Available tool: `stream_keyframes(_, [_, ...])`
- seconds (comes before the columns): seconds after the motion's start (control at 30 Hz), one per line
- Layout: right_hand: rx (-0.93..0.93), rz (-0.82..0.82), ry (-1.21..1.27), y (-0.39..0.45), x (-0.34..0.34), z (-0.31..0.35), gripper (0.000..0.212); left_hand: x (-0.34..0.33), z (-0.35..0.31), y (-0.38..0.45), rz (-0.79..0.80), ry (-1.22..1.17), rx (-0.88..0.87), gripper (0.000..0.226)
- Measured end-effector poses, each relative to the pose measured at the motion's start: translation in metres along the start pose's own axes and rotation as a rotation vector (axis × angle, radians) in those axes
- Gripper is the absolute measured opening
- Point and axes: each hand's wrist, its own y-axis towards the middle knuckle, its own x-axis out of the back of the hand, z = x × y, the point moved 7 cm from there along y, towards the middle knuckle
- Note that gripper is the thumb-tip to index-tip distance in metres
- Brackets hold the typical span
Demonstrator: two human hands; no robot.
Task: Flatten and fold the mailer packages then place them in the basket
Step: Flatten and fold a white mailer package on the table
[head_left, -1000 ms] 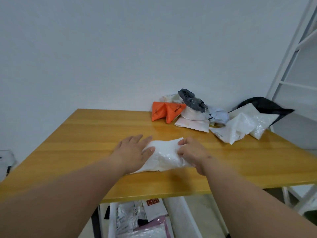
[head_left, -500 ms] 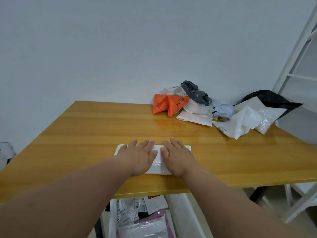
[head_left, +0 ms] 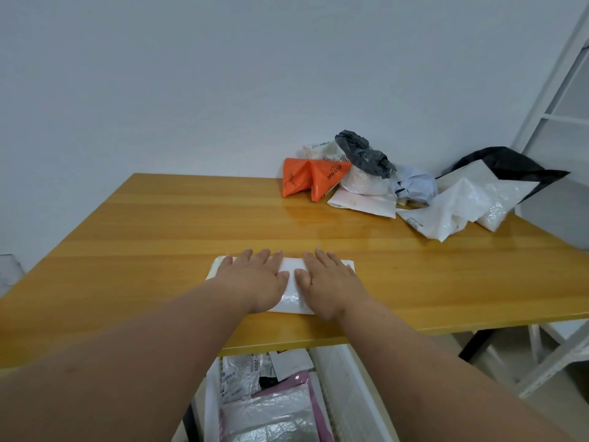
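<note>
Left hand: the left hand (head_left: 255, 280) lay palm down on the left half of the white mailer (head_left: 291, 283), fingers straight and slightly fanned, pressing it flat.
Right hand: the right hand (head_left: 330, 282) lay palm down on the right half, fingers straight and pointing away from the person, pinching nothing.
Between the hands: the thumbs sat just beside each other, a strip of mailer showing in the gap.
White mailer: flattened into a wide rectangle near the front edge of the wooden table (head_left: 159, 237).
Unfolded pile: the orange mailer (head_left: 307, 180), dark grey bag (head_left: 363, 153) and white bags (head_left: 459, 205) were heaped at the far right corner, well apart from the hands.
Basket: the basket (head_left: 347, 378) stood below the table's front edge, holding mailers.
</note>
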Motion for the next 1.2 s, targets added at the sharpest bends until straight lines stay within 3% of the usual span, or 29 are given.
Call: stream_keyframes(1.2, [0.022,0.015,-0.087,-0.0002,-0.0047,0.0039,0.059,-0.0045,-0.0072,-0.0052,-0.018,0.131,-0.006,0.061])
